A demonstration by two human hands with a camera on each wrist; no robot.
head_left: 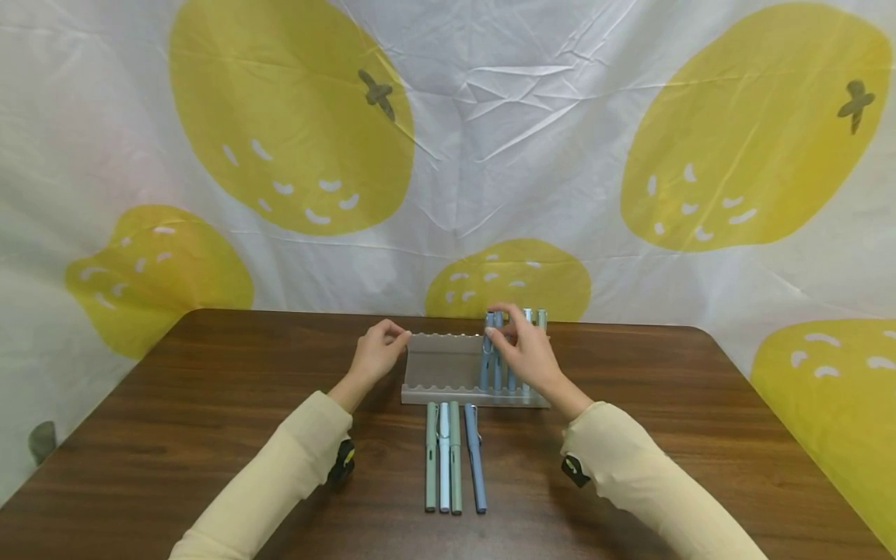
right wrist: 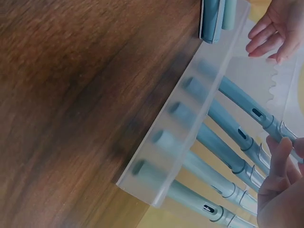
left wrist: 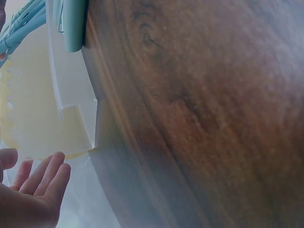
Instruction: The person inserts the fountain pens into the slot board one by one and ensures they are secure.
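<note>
A frosted, clear pen rack (head_left: 441, 362) with notched edges stands towards the back of the table. My right hand (head_left: 526, 354) pinches the upper end of a dark blue fountain pen (right wrist: 244, 105), the leftmost in the rack; its lower end is behind the front lip. To its right, several blue and green pens (right wrist: 192, 197) lean in the notches, partly hidden by this hand in the head view. My left hand (head_left: 378, 354) pinches the rack's upper left corner between thumb and forefinger, its other fingers extended.
In front of the rack lie a green pen (head_left: 430, 459), a pale blue pen (head_left: 444, 459), another green pen (head_left: 456, 459) and, slightly apart, a blue pen (head_left: 476, 459). The brown wooden table (head_left: 266, 404) ends at a lemon-print cloth (head_left: 490, 155) behind it.
</note>
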